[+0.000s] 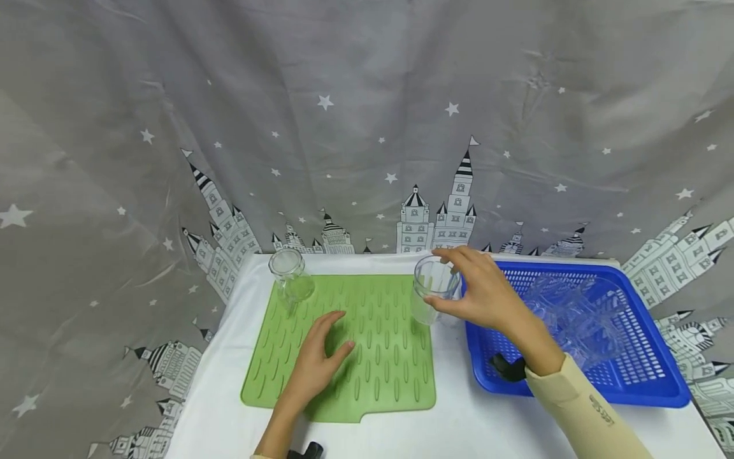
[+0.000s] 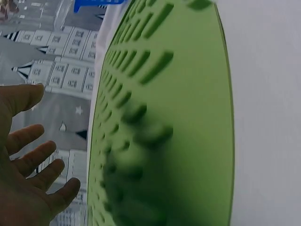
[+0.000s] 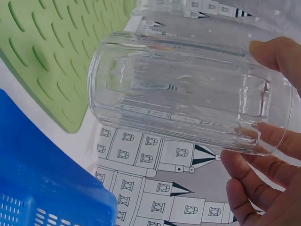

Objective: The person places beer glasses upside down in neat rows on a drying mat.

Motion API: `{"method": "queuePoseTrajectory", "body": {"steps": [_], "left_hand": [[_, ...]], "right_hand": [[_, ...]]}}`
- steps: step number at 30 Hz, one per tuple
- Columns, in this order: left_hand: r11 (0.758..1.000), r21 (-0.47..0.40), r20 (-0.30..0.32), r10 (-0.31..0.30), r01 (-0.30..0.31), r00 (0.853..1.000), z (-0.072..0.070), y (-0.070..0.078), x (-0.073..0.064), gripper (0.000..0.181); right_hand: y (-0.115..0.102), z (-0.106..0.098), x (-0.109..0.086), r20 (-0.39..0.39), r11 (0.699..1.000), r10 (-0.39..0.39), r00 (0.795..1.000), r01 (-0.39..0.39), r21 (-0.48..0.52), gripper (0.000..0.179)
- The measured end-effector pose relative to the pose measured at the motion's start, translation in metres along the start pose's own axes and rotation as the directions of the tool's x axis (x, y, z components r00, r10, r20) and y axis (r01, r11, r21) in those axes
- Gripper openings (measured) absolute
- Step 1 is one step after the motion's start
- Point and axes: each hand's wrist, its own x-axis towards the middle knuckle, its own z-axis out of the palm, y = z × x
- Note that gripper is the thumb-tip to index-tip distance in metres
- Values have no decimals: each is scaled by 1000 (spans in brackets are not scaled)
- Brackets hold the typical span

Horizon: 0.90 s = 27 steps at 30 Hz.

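On the table [image 1: 470, 430] before you, the mat [image 1: 395, 366] lies left of the basket [image 1: 631, 400] holding glassware [image 1: 579, 325]. One glass [image 1: 289, 274] stands at the mat's far left corner; your right hand [image 1: 487, 290] holds another glass [image 1: 425, 309] near its far right.

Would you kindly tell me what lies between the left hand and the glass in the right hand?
Only the bare green mat lies between the left hand and the held glass, as the head view shows.
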Motion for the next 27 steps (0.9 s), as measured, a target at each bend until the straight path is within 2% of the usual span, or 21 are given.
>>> {"method": "queuePoseTrajectory", "body": {"steps": [11,19,22,27], "left_hand": [[994,-113,38,19,-14,999,26,25,16,67],[973,-204,94,124,-103,988,58,43,25,80],[961,-250,75,139,-116,987,68,46,27,85],[944,-317,54,112,-89,992,79,49,30,89]], "right_hand": [[-10,7,4,42,1000,19,999,-18,-2,86],[-22,14,4,53,999,-19,998,21,-32,87],[-27,18,5,54,999,-36,998,37,-20,85],[-30,26,7,36,998,-55,998,56,-14,83]]}}
